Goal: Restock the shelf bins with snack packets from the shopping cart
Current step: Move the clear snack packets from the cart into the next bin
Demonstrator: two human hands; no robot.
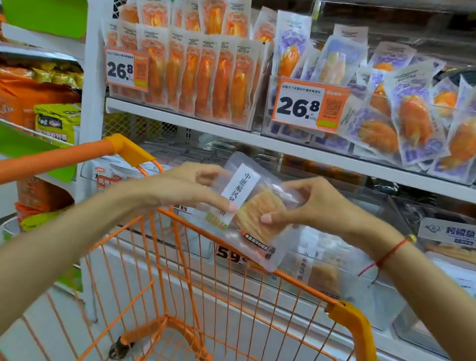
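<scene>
Snack packet (252,210), clear-fronted with a white label strip and a ridged golden piece inside, hangs in the air above the far rim of the orange shopping cart (240,327), held up between both hands in front of the lower shelf. Left hand (196,186) pinches its left edge, thumb on the front near the label and fingers curled behind; right hand (303,205) pinches the right side the same way, thumb tip on the front over the contents. Neither grip looks tight, more a fingertip hold that keeps the film flat.

Just behind and below sits a clear shelf bin (336,273) with what appears to be the same kind of packet inside, so that is probably the target. To do this well, I would keep the packet upright with the label facing out, carry it over the bin's front wall instead of dragging it across, and slide it in behind the existing stock. The visible part of the cart basket shows no other packets.
</scene>
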